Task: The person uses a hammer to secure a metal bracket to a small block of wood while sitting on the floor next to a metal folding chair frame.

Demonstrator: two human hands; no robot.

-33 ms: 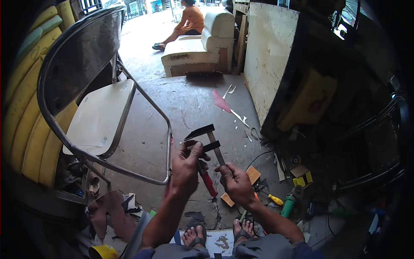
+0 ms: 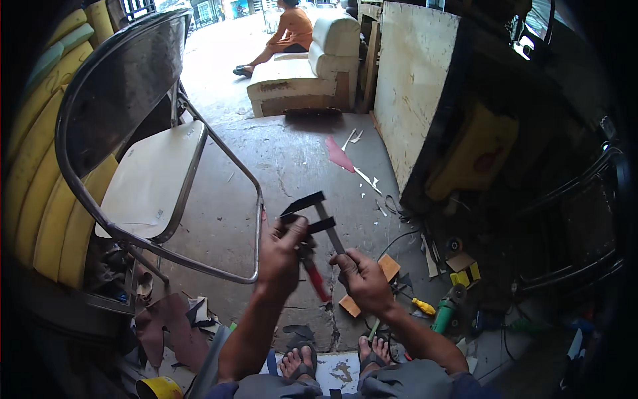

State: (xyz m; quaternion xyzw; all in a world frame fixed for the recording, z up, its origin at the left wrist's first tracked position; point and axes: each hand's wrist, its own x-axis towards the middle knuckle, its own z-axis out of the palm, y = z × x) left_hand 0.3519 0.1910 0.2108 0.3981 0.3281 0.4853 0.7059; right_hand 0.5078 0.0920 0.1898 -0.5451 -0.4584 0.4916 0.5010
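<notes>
A dark metal bar clamp (image 2: pixel 335 241) with a red handle (image 2: pixel 315 280) is held out in front of me, over the floor. My right hand (image 2: pixel 367 284) wraps around the lower end of its flat bar. At the clamp's left side, the fingers of my left hand (image 2: pixel 280 256) close around the screw by the sliding jaw. Both black jaws point left, with a gap between them. The red handle hangs below my left hand and looks smeared by motion. Parts of the screw are hidden behind my left fingers.
A folding chair (image 2: pixel 156 176) stands close on the left, beside stacked yellow foam (image 2: pixel 41 179). On the right lie a green angle grinder (image 2: pixel 449 310), a yellow-handled tool (image 2: pixel 423 306) and orange blocks (image 2: pixel 389 268). Farther off, a person (image 2: pixel 292 30) sits on a cream sofa seat (image 2: pixel 286 83).
The clamp's jaws and my left hand have shifted slightly left. The red handle has swung a little left too. My right hand stays around the bar.
</notes>
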